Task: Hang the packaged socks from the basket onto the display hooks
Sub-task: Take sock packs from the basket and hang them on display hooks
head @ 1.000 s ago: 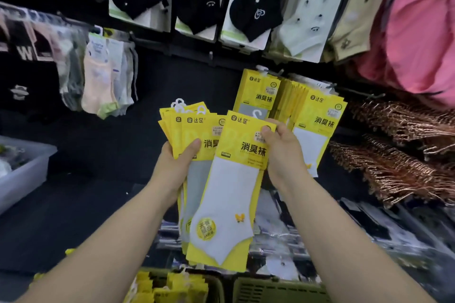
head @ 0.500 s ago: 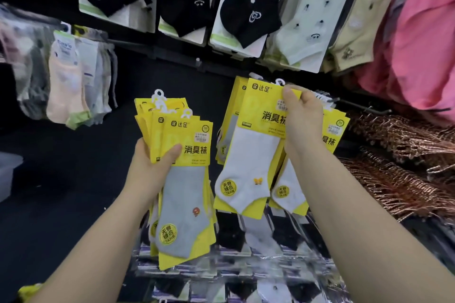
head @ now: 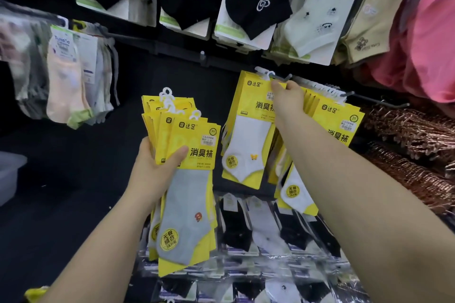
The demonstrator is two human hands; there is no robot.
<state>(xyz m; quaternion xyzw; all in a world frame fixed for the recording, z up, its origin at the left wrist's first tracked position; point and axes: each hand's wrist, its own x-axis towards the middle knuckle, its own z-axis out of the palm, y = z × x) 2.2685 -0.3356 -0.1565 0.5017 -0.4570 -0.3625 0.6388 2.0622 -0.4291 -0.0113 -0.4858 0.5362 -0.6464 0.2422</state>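
Now the right hand (head: 286,99) pinches the sock pack (head: 248,130) up at the hook (head: 283,79), nearly hung; left hand (head: 152,170) grips the stack (head: 187,155).

Right hand (head: 286,98) pinches a white-sock pack (head: 253,128) at a display hook (head: 279,78); left hand (head: 157,167) grips a yellow stack (head: 187,179)

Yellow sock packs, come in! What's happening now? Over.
Left hand grips fanned stack. Right hand pinches white-sock pack, loop at the hook. Nothing blocking.
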